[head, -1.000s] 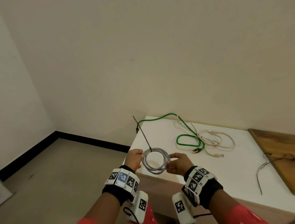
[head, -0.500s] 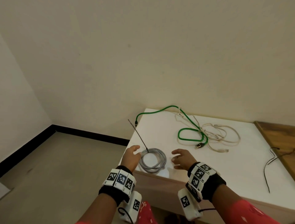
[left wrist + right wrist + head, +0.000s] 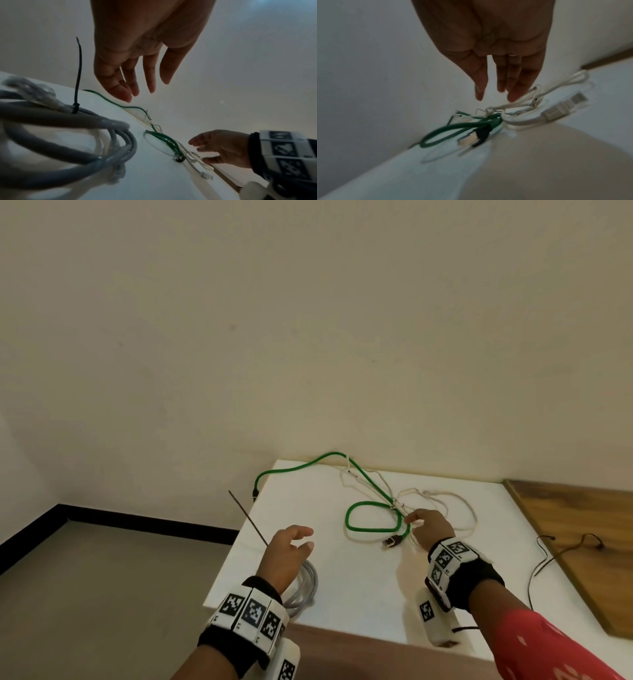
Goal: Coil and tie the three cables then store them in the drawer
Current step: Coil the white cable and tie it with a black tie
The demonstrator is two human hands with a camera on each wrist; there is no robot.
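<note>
A coiled grey cable (image 3: 307, 583) (image 3: 72, 121) lies at the white table's (image 3: 359, 587) front left corner, bound by a black zip tie (image 3: 248, 518) (image 3: 78, 75) whose tail sticks up. My left hand (image 3: 291, 546) (image 3: 137, 75) hovers just above it, fingers relaxed, holding nothing. A green cable (image 3: 371, 517) (image 3: 464, 127) and a white cable (image 3: 455, 508) (image 3: 530, 116) lie loose and tangled mid-table. My right hand (image 3: 428, 523) (image 3: 498, 86) reaches over the tangle with straight fingers, its fingertips (image 3: 513, 98) close to the white cable.
A wooden surface (image 3: 582, 535) adjoins the table on the right, with thin black wires (image 3: 548, 559) across the seam. A beige wall stands behind the table. Grey floor (image 3: 102, 594) with a black skirting lies to the left.
Both hands let go of the grey coil, which now lies on the table. The left hand lifted off it. The right hand moved forward to the green and white tangle.
</note>
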